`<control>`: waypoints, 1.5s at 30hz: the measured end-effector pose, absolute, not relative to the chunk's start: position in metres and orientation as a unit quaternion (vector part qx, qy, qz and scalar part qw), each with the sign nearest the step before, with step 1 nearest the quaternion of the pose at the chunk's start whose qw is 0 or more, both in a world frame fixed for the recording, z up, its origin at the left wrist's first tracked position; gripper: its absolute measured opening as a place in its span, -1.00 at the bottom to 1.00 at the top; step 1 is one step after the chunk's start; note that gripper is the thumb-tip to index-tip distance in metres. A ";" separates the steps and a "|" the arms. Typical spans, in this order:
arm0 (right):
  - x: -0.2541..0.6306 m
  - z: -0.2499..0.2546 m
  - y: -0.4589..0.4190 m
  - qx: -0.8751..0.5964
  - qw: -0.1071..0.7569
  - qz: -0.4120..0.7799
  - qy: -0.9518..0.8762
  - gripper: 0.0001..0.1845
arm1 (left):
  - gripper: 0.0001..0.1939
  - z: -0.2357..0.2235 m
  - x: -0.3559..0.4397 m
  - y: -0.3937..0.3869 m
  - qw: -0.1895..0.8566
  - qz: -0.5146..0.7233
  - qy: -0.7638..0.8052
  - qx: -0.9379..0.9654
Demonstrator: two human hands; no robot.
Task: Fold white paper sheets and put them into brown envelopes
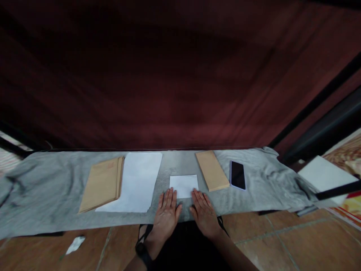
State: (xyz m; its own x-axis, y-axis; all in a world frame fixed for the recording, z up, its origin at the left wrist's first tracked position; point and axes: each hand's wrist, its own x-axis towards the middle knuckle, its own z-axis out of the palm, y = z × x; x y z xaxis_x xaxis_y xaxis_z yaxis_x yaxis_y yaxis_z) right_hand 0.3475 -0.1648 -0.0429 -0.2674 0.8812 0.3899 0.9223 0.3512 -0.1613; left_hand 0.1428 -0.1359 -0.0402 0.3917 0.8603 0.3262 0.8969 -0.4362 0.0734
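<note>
A small white sheet of paper point(184, 184), apparently folded, lies flat on the grey cloth in front of me. My left hand point(167, 210) rests palm down, its fingertips on the paper's lower left corner. At the lower right corner, my right hand point(204, 212) lies flat with its fingertips touching the edge. Both hands have their fingers stretched out and grasp nothing. To the left is a stack of larger white paper point(138, 180), partly covered by brown envelopes point(100, 182). Just right of the small paper lies a narrow brown envelope stack point(213, 171).
Grey cloth point(262, 184) covers the long narrow table. A phone point(238, 175) with a dark screen lies right of the brown stack. Behind the table hangs a dark red cloth point(180, 94). A crumpled white scrap point(75, 244) is on the tiled floor at lower left.
</note>
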 end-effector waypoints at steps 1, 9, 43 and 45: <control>0.348 -0.043 -0.165 -0.569 0.211 -0.051 -0.793 -0.40 | -0.43 -0.040 0.147 -0.132 0.057 -0.161 -0.532 -0.830; 0.346 -0.042 -0.165 -0.575 0.212 -0.043 -0.789 -0.43 | -0.46 -0.044 0.183 -0.093 0.012 -0.157 -0.518 -0.841; 0.321 -0.064 -0.095 -0.694 0.207 -0.031 -0.688 -0.34 | -0.43 -0.047 0.164 -0.083 -0.034 -0.228 -0.642 -0.731; 0.321 -0.065 -0.095 -0.693 0.206 -0.029 -0.690 -0.34 | -0.45 -0.046 0.162 -0.079 -0.068 -0.241 -0.657 -0.711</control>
State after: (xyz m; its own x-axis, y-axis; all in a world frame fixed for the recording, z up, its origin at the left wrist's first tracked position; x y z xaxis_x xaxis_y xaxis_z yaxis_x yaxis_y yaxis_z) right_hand 0.3213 -0.0947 -0.0649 0.0450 0.9448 0.3245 0.9688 0.0380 -0.2448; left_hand 0.1624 -0.0792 -0.0457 0.0203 0.9672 0.2532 0.9020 -0.1270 0.4127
